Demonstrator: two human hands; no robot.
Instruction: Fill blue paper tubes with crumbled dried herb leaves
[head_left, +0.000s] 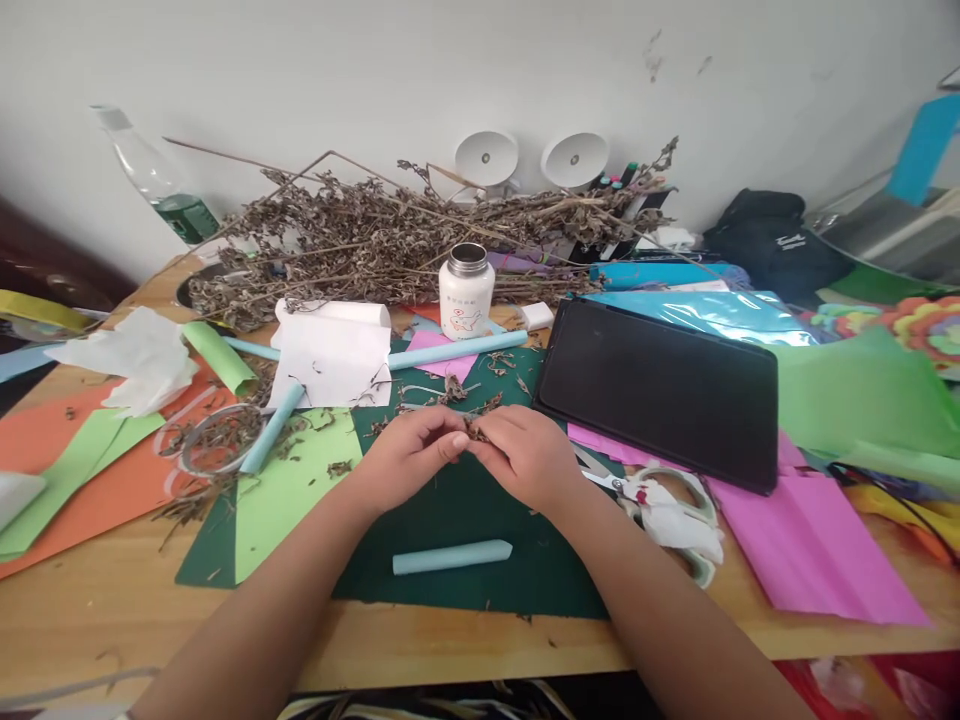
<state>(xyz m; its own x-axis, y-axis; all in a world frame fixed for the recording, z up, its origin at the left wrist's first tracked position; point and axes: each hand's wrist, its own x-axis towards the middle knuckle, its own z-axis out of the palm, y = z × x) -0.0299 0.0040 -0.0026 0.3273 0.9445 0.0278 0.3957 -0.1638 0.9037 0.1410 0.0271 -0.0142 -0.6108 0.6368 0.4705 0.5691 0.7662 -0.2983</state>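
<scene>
Above the dark green cutting mat (450, 510), my left hand (415, 452) and my right hand (529, 458) meet with fingers curled. Between their fingertips is a bit of dried plant (475, 431), brown and crumpled. My fingers hide part of it. Just beyond them, dried leaf crumbs (453, 388) lie scattered on the mat. A light blue paper tube (452, 557) with a pointed end rests on the mat between my forearms. Another, longer blue paper tube (459, 348) lies behind my hands, in front of a white open bottle (466, 290).
A large heap of dried plant stalks (360, 225) lines the wall. A black tablet (660, 385) and scissors (679, 510) lie right, with pink paper (825, 550). To the left are green paper (292, 500), a tape roll (225, 440) and white tissue (139, 365).
</scene>
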